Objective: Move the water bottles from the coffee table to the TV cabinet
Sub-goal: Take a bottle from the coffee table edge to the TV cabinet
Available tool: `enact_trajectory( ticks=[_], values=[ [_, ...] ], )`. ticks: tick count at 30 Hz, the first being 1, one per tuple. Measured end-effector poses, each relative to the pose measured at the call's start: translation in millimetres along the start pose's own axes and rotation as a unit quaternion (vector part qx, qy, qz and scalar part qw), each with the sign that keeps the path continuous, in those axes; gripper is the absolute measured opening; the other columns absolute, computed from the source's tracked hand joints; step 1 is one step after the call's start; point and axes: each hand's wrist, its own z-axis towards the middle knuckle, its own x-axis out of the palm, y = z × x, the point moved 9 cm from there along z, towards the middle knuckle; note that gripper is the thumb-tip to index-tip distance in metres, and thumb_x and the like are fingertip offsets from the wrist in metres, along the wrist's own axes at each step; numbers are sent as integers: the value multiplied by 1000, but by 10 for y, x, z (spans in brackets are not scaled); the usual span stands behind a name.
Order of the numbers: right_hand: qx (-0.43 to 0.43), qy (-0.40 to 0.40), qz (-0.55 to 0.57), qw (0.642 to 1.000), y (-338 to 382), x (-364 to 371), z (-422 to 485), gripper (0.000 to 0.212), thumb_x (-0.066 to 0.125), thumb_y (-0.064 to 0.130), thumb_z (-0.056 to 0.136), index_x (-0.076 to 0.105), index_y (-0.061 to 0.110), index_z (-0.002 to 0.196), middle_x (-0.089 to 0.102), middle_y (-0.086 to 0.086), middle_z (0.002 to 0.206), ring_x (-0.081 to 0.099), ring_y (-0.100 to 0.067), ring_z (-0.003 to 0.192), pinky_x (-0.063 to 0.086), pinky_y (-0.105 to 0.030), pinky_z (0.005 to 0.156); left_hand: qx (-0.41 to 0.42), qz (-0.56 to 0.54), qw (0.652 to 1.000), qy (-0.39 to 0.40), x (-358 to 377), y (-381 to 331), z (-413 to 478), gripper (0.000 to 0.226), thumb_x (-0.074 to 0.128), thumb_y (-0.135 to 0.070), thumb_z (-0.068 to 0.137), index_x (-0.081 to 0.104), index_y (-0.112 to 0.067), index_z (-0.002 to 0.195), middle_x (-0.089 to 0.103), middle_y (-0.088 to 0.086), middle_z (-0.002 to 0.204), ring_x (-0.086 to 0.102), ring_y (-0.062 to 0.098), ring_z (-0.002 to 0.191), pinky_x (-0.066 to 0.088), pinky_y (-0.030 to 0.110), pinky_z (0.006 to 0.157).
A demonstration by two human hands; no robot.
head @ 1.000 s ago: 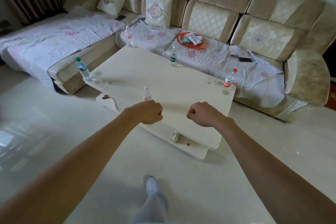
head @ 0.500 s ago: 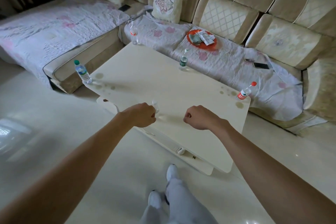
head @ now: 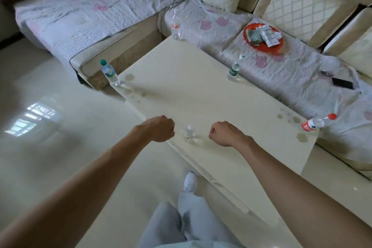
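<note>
The small clear bottle (head: pixel 189 134) stands upright just inside the near edge of the tabletop (head: pixel 191 90). It now shows in full between the two hands, whereas half a second ago the left hand covered most of it. The person has stepped closer, so the near edge now lies right under the forearms.

The left hand (head: pixel 159 129) hangs over that edge just left of the bottle. The right hand (head: pixel 225 134) is just right of the bottle, above the tabletop. Both are curled into fists with nothing in them, as they were a second ago, and neither touches the bottle.

The other four bottles have not moved:
- a green-capped bottle (head: pixel 109 73) at the left corner
- an orange-labelled bottle (head: pixel 175 24) at the far corner
- a green-labelled bottle (head: pixel 236 66) on the far edge
- a red-capped bottle (head: pixel 316 123) at the right corner

The approach looks finished, but no bottle has been lifted, so all five are still to be moved. The near one, flanked on both sides, is probably the first pick, and a hand will have to uncurl to take it. The TV cabinet is not in view, so carrying will likely mean turning away from the sofa (head: pixel 302 6).

On the sofa beyond the far edge lie an orange plate (head: pixel 269 48) with folded cloths and a dark phone (head: pixel 342 83).
</note>
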Motion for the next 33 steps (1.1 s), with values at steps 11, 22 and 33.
enact_trajectory(
  ticks=[11, 22, 33],
  values=[
    [71, 47, 114, 990, -216, 638, 1023, 58, 60, 23, 87, 40, 11, 140, 50, -11, 139, 48, -26, 128, 38, -30, 100, -26, -131, 991, 17, 365, 584, 942, 27, 45, -18, 95, 67, -6, 104, 70, 14, 108, 63, 31, 100, 44, 28, 74],
    [166, -34, 332, 928, -331, 1891, 1793, 88, 81, 23, 74, 28, 19, 145, 40, -4, 141, 48, -24, 125, 43, -38, 102, -120, -331, 932, 82, 1486, 1241, 1787, 26, 49, -10, 89, 69, -3, 103, 72, 20, 105, 68, 38, 98, 56, 45, 86],
    [215, -199, 402, 867, -372, 2028, 2199, 68, 82, 34, 65, 50, 21, 124, 62, 0, 116, 58, -25, 107, 49, -41, 92, -144, -480, 861, 89, 1591, 1376, 2080, 16, 50, -8, 94, 66, -6, 96, 67, 10, 89, 66, 26, 72, 59, 42, 72]
  ],
)
